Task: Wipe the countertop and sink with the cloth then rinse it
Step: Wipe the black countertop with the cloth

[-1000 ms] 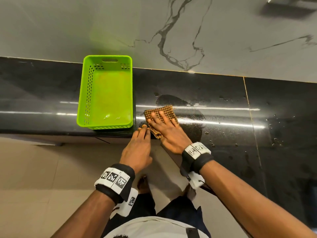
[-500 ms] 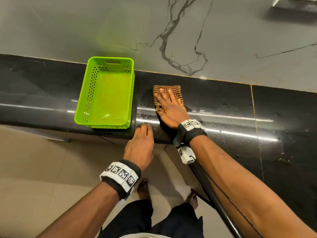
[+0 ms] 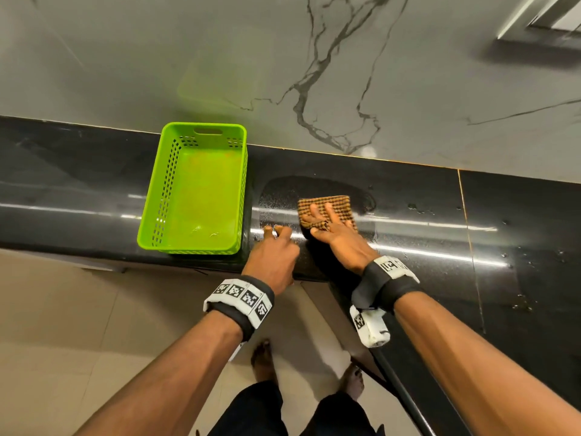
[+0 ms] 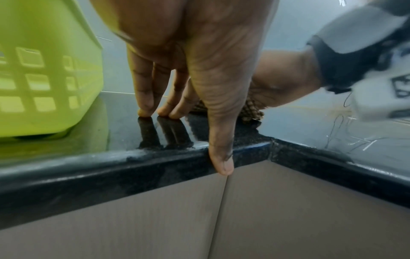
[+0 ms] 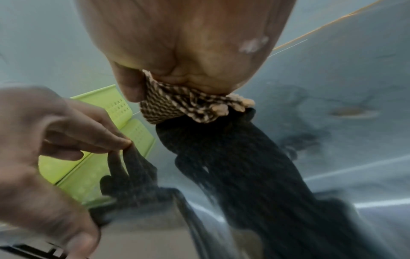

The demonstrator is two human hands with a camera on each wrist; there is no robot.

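A brown checked cloth (image 3: 325, 206) lies on the black granite countertop (image 3: 418, 196), just right of a green basket. My right hand (image 3: 334, 229) presses flat on the cloth with fingers straight and spread. In the right wrist view the cloth (image 5: 177, 106) bunches under the palm of my right hand (image 5: 188, 43). My left hand (image 3: 273, 247) rests beside it, fingertips (image 4: 144, 110) touching the counter and the thumb hanging over the front edge. It holds nothing. A wet wiped patch (image 3: 279, 196) surrounds the cloth. No sink is in view.
The empty green plastic basket (image 3: 195, 190) stands on the counter just left of my left hand. Water droplets (image 3: 520, 297) dot the counter to the right. A grey marble wall (image 3: 314, 73) backs the counter. Beige floor tiles and bare feet show below.
My right hand pushed the cloth from the front edge to the back of the counter, then drew it back to the middle. My left hand slid slightly farther onto the counter.
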